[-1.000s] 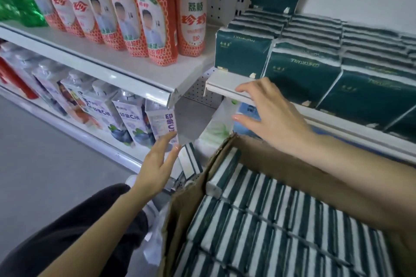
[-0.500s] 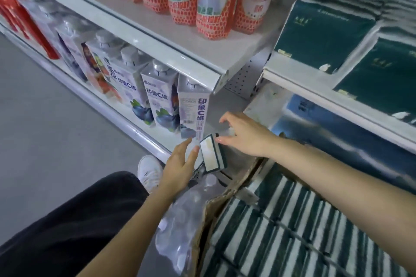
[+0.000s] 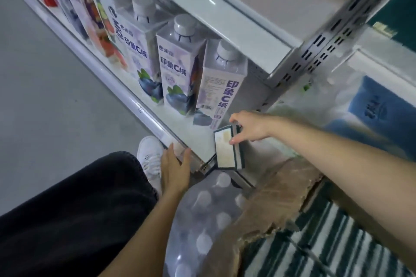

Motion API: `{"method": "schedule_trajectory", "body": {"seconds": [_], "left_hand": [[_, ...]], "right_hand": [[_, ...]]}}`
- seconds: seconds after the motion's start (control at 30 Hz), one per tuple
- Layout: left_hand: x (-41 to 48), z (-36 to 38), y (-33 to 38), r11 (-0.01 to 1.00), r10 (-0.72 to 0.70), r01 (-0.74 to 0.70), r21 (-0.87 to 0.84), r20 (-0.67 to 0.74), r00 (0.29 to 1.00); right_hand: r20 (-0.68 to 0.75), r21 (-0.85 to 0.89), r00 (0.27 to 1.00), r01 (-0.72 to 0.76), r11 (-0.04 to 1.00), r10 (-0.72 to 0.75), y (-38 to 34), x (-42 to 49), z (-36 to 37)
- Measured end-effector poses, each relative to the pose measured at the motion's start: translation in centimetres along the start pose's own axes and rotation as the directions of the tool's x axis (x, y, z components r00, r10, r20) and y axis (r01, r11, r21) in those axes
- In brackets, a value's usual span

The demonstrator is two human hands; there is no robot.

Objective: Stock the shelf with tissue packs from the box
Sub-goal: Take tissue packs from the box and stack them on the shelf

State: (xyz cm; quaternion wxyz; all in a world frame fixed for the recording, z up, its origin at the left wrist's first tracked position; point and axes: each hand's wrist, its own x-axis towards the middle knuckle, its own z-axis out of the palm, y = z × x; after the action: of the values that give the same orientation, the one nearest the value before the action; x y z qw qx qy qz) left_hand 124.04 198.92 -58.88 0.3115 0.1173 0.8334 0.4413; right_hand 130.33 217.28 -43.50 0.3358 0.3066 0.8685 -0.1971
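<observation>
Right hand: the right hand (image 3: pixel 249 127) had come down from the upper shelf edge and was grasping the top end of a stray tissue pack (image 3: pixel 228 149), fingers curled over it
Left hand: the left hand (image 3: pixel 174 168) was released, fingers straight and holding nothing, just beside the lip of the bottom shelf (image 3: pixel 139 105); half a second before, it was up at the pack
Tissue pack: it stood tilted on the corner of the bottom shelf, near the purple juice cartons (image 3: pixel 216 83) and outside the box (image 3: pixel 337 243)
Change: the view had swung down from the stocked rows to the floor-level corner, and only one hand remained on the pack
Meaning: the person was probably retrieving a dropped pack before restocking; the box looked nearly full of striped packs, so most of the job remained
Hidden: the thumb's hold behind the pack could not be seen, nor whether the left palm touched the shelf lip
Cut off: the tissue shelf (image 3: pixel 380 51) showed only as a blurred white edge at the upper right, and the box ran out of frame
Unclear: a wrapped bundle of bottles (image 3: pixel 209 220) covered the floor below the pack
</observation>
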Motion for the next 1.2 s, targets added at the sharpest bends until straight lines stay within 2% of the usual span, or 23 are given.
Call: {"method": "schedule_trajectory", "body": {"seconds": [0.1,0.17,0.27,0.37,0.47,0.63,0.8,1.2], "left_hand": [[0.9,1.0,-0.4,0.978,-0.143,0.139,-0.158,-0.02,0.989],[1.2,1.6,-0.3,0.946,-0.213,0.213,-0.243,0.028,0.977],[1.4,2.7,-0.5,0.912,-0.246,0.251,-0.324,0.055,0.968],[1.4,3.0,-0.4,0.904,-0.263,0.259,-0.341,0.036,0.964],[1.4,3.1,-0.3,0.897,-0.269,0.259,-0.358,0.023,0.963],[1.4,3.5,-0.7,0.897,-0.303,0.292,-0.332,0.02,0.953],[1.1,3.4,-0.6,0.898,-0.302,0.287,-0.335,0.009,0.953],[1.1,3.2,-0.3,0.898,-0.292,0.288,-0.332,0.041,0.956]], "right_hand": [[-0.026,-0.124,0.998,0.054,0.991,-0.058,-0.2,1.2,0.2],[-0.031,-0.128,0.998,0.058,0.99,-0.063,0.0,1.8,0.1],[-0.028,-0.099,0.998,0.055,0.994,-0.058,0.2,2.3,0.2],[-0.06,-0.146,0.993,0.094,0.985,-0.104,0.3,3.0,1.2],[-0.131,-0.111,0.98,0.134,0.985,-0.148,0.2,3.2,2.4],[-0.256,0.175,0.959,0.17,0.97,-0.122,0.2,2.8,2.0],[-0.263,0.289,0.959,0.185,0.939,-0.108,0.4,2.8,2.1],[-0.273,0.086,0.939,0.239,0.967,-0.208,0.3,2.2,2.6]]}}
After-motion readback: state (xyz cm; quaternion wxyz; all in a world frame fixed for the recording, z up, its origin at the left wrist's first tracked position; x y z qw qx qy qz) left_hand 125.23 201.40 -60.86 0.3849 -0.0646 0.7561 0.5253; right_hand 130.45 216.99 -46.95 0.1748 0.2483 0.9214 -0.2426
